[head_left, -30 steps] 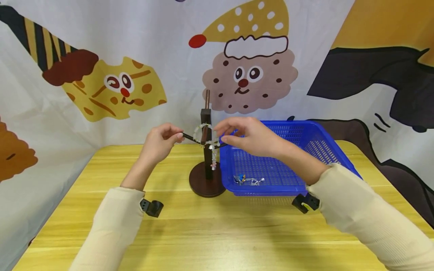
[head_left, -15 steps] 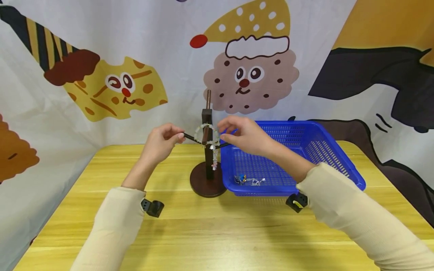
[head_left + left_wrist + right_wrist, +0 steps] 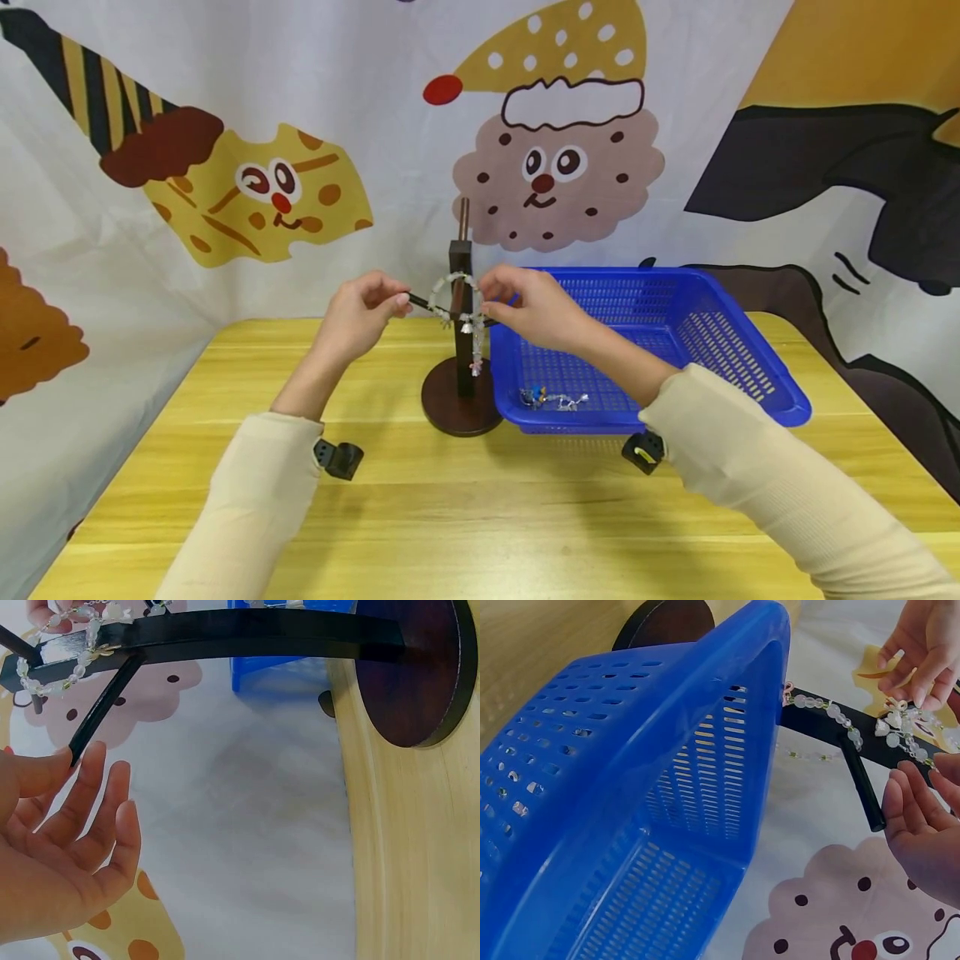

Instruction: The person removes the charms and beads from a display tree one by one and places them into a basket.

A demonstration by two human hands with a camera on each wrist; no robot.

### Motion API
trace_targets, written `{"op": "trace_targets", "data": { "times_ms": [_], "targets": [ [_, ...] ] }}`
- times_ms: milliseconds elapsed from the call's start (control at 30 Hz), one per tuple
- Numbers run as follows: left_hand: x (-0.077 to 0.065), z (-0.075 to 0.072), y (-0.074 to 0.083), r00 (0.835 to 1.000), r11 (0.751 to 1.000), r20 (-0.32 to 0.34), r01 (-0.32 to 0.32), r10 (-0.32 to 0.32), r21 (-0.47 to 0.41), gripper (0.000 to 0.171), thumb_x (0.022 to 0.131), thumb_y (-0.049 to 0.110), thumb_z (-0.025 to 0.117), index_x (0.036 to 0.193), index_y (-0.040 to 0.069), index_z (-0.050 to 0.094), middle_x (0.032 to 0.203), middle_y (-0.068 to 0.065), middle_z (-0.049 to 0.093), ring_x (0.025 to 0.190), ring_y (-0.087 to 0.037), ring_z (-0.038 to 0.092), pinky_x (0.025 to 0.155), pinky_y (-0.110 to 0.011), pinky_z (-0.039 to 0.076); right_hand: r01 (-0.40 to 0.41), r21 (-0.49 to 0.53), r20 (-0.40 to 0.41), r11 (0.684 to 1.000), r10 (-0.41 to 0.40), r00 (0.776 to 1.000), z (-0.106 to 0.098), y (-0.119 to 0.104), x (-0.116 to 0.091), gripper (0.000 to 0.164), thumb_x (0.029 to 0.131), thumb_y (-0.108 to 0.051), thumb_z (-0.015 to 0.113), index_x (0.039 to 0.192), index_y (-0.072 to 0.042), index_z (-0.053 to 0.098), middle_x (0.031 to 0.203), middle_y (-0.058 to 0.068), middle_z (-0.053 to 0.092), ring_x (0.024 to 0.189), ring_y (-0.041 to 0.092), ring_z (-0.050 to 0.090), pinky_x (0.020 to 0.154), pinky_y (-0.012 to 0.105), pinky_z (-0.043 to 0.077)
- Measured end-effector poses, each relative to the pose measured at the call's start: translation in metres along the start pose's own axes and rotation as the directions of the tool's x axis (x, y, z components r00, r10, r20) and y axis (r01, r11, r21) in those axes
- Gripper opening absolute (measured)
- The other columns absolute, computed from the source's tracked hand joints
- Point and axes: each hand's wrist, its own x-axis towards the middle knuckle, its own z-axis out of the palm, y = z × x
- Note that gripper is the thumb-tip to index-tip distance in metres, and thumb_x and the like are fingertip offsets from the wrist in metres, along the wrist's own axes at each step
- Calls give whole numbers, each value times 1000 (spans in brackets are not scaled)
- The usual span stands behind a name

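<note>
Head view: left hand [image 3: 362, 317] pinches the outer end of the left peg [image 3: 424, 302] between thumb and fingertips. Right hand [image 3: 534, 307] is partly curled, thumb and fingertips gripping the near-side edge of a beaded bracelet [image 3: 467, 327]. The bracelet sits at the upper part of a dark stand [image 3: 464, 367], its loop about the front peg [image 3: 457, 298], a charm tail hanging beside the post. Round base on the bench [image 3: 465, 508], pale yellow wood grain. Blue basket [image 3: 585, 421] just right of the stand; a second beaded piece [image 3: 555, 401] lies in it. Behind: white cloth [image 3: 405, 92] printed with cartoon faces.

Left wrist view: left-hand grip clear — thumb and index finger on the peg tip, remaining fingers loosely spread, touching nothing. Bracelet beads cross the stand near its top.

Right wrist view: right-hand fingertips at the beads; thumb contact hard to make out here. Basket fills the left — perforated walls, rim near the right peg [image 3: 864, 784].
</note>
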Motion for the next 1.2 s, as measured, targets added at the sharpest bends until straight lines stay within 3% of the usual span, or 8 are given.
{"op": "trace_targets", "data": {
  "times_ms": [267,667,867,1200],
  "targets": [
    [-1,-1,1,1000,1000,0,-4,4,8,19,94,14,51,105,1,60,96,-16,64,90,-27,61,74,-36,42,38,-5,-13,999,-38,999,2,0,-1,12,87,-6,60,99,-2,59,84,7,63,75,18,56,67,32,45],
    [0,0,1,1000,1000,1,2,-2,7,18,94,13,51,105,2,60,97,-16,64,90,-26,61,74,-36,42,14,16,-6,1000,-13,1000,2,0,-2,7,90,-4,56,97,-2,57,82,13,64,68,20,57,57,31,41],
    [0,0,1,1000,1000,2,7,-7,9,18,95,14,50,105,3,60,97,-15,64,89,-26,60,72,-35,40,20,31,3,999,-20,1000,2,-1,-2,9,90,-3,55,97,1,56,82,14,64,69,20,57,58,31,43],
    [1,0,1,1000,1000,4,7,-7,7,18,94,14,51,105,3,60,96,-15,64,89,-26,60,71,-34,40,-19,74,2,997,19,1000,1,-1,-5,6,90,-5,55,95,-3,56,84,11,63,71,20,57,60,31,45]
  ]
}}
